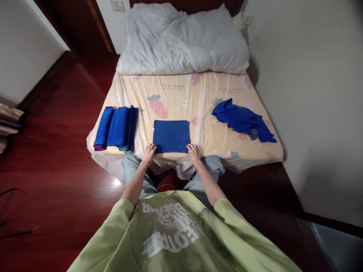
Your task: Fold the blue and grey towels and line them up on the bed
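Head view: left hand point(149, 153) and right hand point(194, 153) grip the near corners of the blue cloth point(171, 136), flat at the near edge of the bed point(136, 90); pull evenly to keep edges square.

We see matt, softly napped fabric in the flat blue cloth point(171, 136), smooth printed cloth in the bedsheet point(174, 96), creased, faintly shiny fabric in the quilt point(184, 41), and glossy, wood-like flooring point(70, 151)

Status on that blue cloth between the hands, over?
Left hand, right hand: at near corners. Blue cloth: lying flat. Folded cloths left, crumpled heap right, both apart from it.
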The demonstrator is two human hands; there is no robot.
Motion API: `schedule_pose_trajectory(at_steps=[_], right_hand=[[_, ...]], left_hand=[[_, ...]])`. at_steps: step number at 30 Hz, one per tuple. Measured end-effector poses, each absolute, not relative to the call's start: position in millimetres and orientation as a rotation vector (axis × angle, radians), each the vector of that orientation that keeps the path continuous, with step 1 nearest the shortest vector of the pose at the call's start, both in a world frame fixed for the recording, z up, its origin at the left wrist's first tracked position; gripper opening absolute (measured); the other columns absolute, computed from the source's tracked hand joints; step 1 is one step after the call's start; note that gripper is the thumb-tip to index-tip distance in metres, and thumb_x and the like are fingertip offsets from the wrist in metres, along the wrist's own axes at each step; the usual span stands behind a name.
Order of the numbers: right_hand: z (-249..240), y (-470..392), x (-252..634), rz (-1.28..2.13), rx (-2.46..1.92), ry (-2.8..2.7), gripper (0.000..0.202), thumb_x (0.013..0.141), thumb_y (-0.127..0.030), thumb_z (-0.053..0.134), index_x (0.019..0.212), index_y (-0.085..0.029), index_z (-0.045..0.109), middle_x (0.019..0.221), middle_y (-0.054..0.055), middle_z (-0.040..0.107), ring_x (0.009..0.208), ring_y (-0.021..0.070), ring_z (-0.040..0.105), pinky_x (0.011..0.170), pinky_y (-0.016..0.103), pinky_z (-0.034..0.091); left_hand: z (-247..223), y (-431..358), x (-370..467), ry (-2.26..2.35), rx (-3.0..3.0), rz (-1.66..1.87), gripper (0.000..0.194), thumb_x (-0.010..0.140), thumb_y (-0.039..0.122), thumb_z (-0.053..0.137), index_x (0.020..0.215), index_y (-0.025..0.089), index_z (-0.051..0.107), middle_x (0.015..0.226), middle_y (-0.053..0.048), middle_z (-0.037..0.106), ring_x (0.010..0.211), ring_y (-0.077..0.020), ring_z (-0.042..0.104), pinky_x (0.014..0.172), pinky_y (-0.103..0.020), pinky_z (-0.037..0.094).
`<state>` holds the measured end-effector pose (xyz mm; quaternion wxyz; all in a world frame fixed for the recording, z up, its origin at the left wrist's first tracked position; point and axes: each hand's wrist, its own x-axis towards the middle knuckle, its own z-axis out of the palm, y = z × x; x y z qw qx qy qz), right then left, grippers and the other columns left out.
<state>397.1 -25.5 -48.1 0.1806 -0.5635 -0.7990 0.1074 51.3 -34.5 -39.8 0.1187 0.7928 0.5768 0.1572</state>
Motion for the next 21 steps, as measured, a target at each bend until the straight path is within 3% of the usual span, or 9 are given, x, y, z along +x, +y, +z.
schedule_pose_trajectory(at_steps=[5, 10, 13, 21], right_hand=[[-47.4, -35.4, 408.9, 0.349, -1.489, -2.339, 0.048, 0.089, -0.011, 0.053, 0.135, -0.014, 0.064, 0.14, 0.014, 0.062, 0.131, 0.0275, 0.053, 0.112, 0.045, 0.041], [-45.9, -40.9, 412.9, 0.343, -1.443, -2.338, 0.05, 0.094, -0.022, 0.051, 0.142, -0.014, 0.059, 0.148, 0.013, 0.056, 0.138, 0.0268, 0.048, 0.117, 0.046, 0.039], [-45.7, -37.7, 410.3, 0.32, -1.467, -2.337, 0.049, 0.093, -0.021, 0.05, 0.141, -0.014, 0.06, 0.146, 0.013, 0.058, 0.136, 0.027, 0.05, 0.115, 0.045, 0.04], [-44.4, -24.6, 396.2, 0.253, -1.574, -2.395, 0.048, 0.088, -0.012, 0.054, 0.134, -0.014, 0.065, 0.137, 0.015, 0.065, 0.127, 0.0284, 0.057, 0.109, 0.045, 0.043]], left_hand=[[-46.8, -42.0, 43.7, 1.563, 2.357, 0.486, 0.042, 0.091, 0.01, 0.042, 0.125, 0.017, 0.065, 0.134, -0.014, 0.062, 0.129, -0.0265, 0.053, 0.108, -0.042, 0.045], [-53.6, -52.4, 41.6, 1.545, 2.419, 0.502, 0.051, 0.09, 0.025, 0.054, 0.139, 0.012, 0.057, 0.147, -0.018, 0.053, 0.141, -0.0314, 0.046, 0.115, -0.046, 0.041], [-54.0, -51.0, 46.9, 1.641, 2.429, 0.468, 0.053, 0.088, 0.02, 0.053, 0.14, 0.012, 0.057, 0.151, -0.019, 0.05, 0.141, -0.0314, 0.047, 0.118, -0.047, 0.038], [-37.2, -33.8, 54.5, 1.664, 2.483, 0.249, 0.048, 0.089, 0.005, 0.043, 0.132, 0.005, 0.063, 0.138, -0.022, 0.062, 0.139, -0.0321, 0.05, 0.12, -0.052, 0.034]])
